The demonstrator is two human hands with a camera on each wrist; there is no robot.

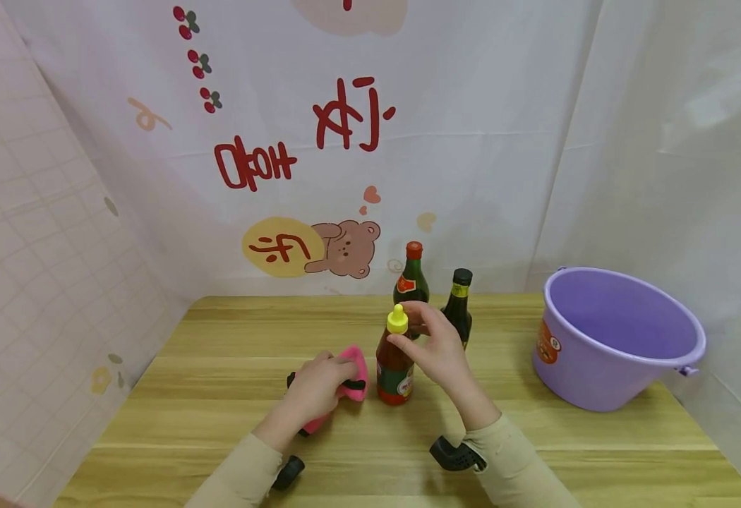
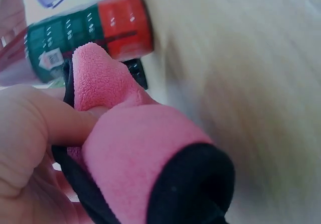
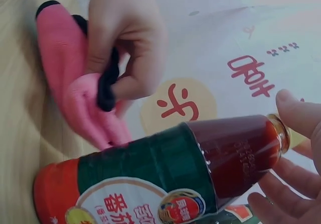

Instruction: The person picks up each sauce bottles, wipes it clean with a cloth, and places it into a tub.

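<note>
My left hand (image 1: 320, 384) grips a bunched pink cloth (image 2: 145, 148) with black edging, close to the tabletop. Right beside it stands a ketchup bottle (image 1: 395, 367), upright, with a yellow nozzle cap (image 1: 398, 321), red sauce and a green label. Thumb and fingers of my right hand (image 1: 437, 349) curl round the bottle's neck just under the cap. In the right wrist view, the cloth (image 3: 65, 68) lies against or very near the bottle's lower side; contact cannot be told. The right fingers are partly hidden behind the bottle in the head view.
Behind the ketchup stand a green bottle (image 1: 412, 271) with a red cap and a dark bottle (image 1: 458, 307) with a black cap. A purple bucket (image 1: 555, 346) is at the right of the wooden table (image 1: 218, 339). A printed white curtain (image 1: 472, 176) hangs behind.
</note>
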